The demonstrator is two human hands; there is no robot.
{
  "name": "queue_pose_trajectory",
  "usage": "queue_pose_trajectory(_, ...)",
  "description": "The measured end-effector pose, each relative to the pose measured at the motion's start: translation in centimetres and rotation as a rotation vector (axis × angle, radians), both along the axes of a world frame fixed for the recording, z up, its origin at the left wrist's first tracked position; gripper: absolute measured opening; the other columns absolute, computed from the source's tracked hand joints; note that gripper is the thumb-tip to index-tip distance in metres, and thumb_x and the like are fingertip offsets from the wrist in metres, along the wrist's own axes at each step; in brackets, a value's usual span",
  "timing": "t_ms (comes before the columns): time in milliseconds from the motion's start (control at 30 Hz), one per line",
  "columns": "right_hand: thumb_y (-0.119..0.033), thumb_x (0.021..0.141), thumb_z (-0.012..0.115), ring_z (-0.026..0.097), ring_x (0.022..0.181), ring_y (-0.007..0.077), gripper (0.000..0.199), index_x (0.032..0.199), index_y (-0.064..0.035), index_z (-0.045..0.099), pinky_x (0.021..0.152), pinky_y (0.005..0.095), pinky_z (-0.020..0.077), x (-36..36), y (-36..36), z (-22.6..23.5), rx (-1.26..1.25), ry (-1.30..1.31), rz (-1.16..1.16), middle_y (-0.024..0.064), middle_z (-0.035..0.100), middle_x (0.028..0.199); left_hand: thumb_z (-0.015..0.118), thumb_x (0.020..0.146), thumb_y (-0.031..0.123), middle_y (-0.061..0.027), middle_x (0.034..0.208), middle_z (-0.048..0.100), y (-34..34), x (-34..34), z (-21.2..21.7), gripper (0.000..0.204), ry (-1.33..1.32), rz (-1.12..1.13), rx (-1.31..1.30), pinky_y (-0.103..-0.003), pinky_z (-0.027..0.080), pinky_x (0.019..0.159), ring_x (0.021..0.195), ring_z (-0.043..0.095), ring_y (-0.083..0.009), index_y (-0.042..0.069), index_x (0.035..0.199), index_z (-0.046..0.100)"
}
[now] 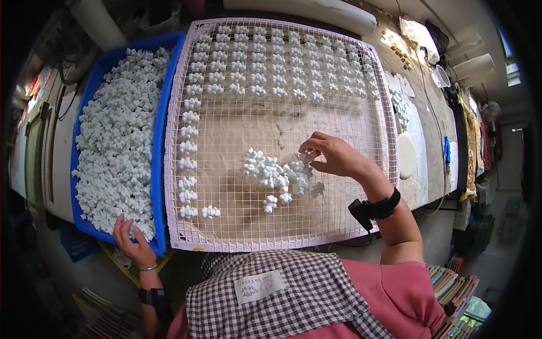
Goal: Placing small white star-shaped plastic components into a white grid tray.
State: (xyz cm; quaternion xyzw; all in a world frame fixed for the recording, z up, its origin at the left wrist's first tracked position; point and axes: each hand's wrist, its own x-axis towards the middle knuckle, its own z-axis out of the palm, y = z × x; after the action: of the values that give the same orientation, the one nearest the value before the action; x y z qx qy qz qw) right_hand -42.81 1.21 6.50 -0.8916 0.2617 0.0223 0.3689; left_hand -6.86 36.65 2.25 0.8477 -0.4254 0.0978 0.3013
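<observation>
Small white lobed pieces, shaped like little puffy flowers, fill a blue tray [160,141] on the left. At its near end my left hand [133,244] rests by the rim, fingers apart, touching the pieces there. A pink-framed wire grid panel [243,118] lies in front of me. On it, a loose heap of white pieces [271,171] sits right of centre. My right hand [334,155] is over the heap's right edge, thumb and fingers curled around a white piece [311,159]. The fingertips partly cover that piece.
Rows of white pieces [258,66] cover the panel's far part, and a column of white pieces [188,148] runs down its left side. Beyond the far edge lies a pale roll [316,16]. A whitish round disc [406,155] lies to the right, with a cable [424,85] beyond.
</observation>
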Motion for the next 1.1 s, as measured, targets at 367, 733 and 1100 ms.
queue_pose_trajectory(367,-0.008,0.08,0.064,0.062,0.076,0.0214,0.025,0.104,-0.0074,0.061,0.067,0.032,0.051,-2.3,-3.1,-2.3,-0.189,-0.194,-0.421,0.0095,0.059,0.091,0.05,0.085,0.001,-0.0176,0.119,0.051,0.1,0.0,-0.3,0.015,0.0,0.006,-0.002,-0.04,0.042,0.088,0.105,0.051,-0.0314,-0.003,0.097,0.056)
queue_pose_trajectory(733,-0.001,0.079,0.06,0.058,0.068,0.0174,0.014,0.092,-0.0057,0.057,0.068,0.0292,0.0504,-3.1,-7.5,-2.9,-0.402,-0.36,-0.521,0.0064,0.06,0.078,0.05,0.083,0.001,-0.0184,0.119,0.05,0.4,0.2,-0.4,0.016,-0.001,-0.002,0.004,-0.041,0.04,0.091,0.107,0.049,-0.0326,-0.003,0.098,0.055)
queue_pose_trajectory(1100,-0.006,0.077,0.066,0.061,0.076,0.0206,0.019,0.095,-0.0057,0.06,0.068,0.032,0.05,-4.1,-9.8,-4.6,-0.442,-0.236,-0.522,0.0079,0.059,0.087,0.051,0.081,0.001,-0.0188,0.12,0.05,0.2,0.1,-0.2,0.018,0.008,0.001,0.014,-0.041,0.041,0.09,0.107,0.05,-0.0331,-0.004,0.098,0.055)
